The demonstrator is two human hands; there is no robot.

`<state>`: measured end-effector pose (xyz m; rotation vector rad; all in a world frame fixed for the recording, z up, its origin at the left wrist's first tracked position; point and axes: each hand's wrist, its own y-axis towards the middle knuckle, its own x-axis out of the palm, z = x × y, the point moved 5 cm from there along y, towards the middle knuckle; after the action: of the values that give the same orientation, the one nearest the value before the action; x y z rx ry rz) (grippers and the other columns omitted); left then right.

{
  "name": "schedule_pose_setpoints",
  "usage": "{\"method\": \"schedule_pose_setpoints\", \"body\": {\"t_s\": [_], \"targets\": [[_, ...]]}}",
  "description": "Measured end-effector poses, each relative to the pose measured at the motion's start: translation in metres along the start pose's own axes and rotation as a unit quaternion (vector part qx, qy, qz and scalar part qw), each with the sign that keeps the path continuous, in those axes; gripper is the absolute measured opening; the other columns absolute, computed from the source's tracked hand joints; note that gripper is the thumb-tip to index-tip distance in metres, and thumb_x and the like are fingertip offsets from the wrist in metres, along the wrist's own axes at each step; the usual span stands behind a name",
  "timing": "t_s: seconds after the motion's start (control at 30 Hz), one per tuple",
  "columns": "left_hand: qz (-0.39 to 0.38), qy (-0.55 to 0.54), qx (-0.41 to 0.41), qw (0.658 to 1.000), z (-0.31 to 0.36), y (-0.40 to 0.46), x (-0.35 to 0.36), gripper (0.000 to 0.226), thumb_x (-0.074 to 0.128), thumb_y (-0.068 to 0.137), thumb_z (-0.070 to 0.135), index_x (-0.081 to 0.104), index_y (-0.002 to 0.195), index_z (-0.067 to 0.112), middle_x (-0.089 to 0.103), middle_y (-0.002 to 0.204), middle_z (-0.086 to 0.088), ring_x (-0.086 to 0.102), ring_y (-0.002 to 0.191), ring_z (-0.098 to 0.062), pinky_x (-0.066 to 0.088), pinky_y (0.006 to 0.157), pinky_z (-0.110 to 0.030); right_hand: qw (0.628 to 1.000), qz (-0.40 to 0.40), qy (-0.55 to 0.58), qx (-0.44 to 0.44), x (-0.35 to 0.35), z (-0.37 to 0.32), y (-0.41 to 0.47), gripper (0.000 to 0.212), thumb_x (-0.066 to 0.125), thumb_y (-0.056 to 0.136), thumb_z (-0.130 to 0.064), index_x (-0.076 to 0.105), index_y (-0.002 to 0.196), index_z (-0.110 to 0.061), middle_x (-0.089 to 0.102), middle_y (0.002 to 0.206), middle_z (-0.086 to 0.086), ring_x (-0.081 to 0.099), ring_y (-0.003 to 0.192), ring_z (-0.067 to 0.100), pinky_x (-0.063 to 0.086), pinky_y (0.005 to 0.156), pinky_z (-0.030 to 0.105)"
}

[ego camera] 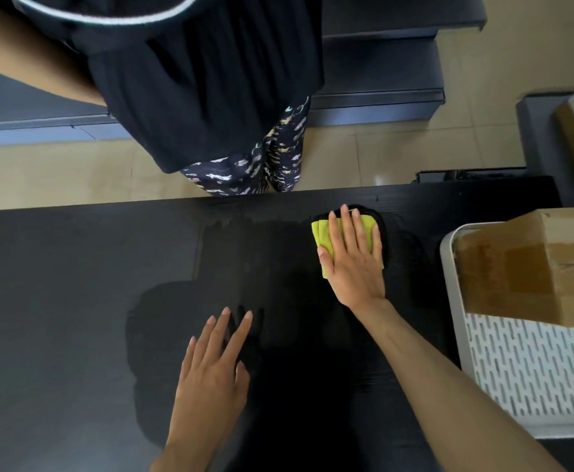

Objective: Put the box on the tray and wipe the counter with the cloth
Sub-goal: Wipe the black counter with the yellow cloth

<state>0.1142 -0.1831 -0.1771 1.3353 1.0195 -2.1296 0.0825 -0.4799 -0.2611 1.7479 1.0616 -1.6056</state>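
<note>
At the left and middle, the black counter (57, 301) lies bare, with a duller smeared patch across its centre. A second person (204, 80) in a dark top and patterned trousers stands at the far edge of the counter, facing it. Nearer the camera, the left hand (210, 376) rests flat on the counter with the fingers spread wide and straight, holding nothing. To its right and further away, the right hand (353, 260) presses palm-down on a folded yellow-green cloth (324, 233), fingers stretched out and slightly apart on top of it rather than curled around it; the cloth lies near the far edge of the counter, and a dark shadow rims it. At the far right stands a white tray (524, 379) with a slotted floor, on the counter's right end. A brown cardboard box (530, 264), taped along its top, sits inside the tray at its far end, leaving the near part of the slotted floor showing.
</note>
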Motion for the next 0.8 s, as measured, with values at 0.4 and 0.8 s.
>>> {"method": "schedule_pose_setpoints", "body": {"t_s": [0.4, 0.8], "targets": [[0.027, -0.039, -0.064, 0.997, -0.089, -0.028, -0.017, 0.089, 0.067, 0.088, 0.016, 0.019, 0.16, 0.037, 0.03, 0.165, -0.002, 0.026, 0.153, -0.025, 0.032, 0.12, -0.052, 0.999, 0.007, 0.006, -0.035, 0.026, -0.178, 0.012, 0.067, 0.021, 0.111, -0.049, 0.006, 0.168, -0.016, 0.002, 0.176, 0.011, 0.0, 0.163, 0.028, 0.01, 0.128, 0.059], [0.043, -0.048, -0.124, 0.99, -0.196, -0.05, -0.03, 0.087, 0.072, 0.084, 0.012, 0.029, 0.158, 0.03, 0.037, 0.162, -0.008, 0.032, 0.15, -0.031, 0.033, 0.118, -0.056, 0.992, -0.028, 0.033, -0.115, 0.053, -0.371, -0.004, 0.068, 0.027, 0.11, -0.048, 0.008, 0.168, -0.017, 0.0, 0.176, 0.01, -0.005, 0.163, 0.028, 0.006, 0.129, 0.057]]}}
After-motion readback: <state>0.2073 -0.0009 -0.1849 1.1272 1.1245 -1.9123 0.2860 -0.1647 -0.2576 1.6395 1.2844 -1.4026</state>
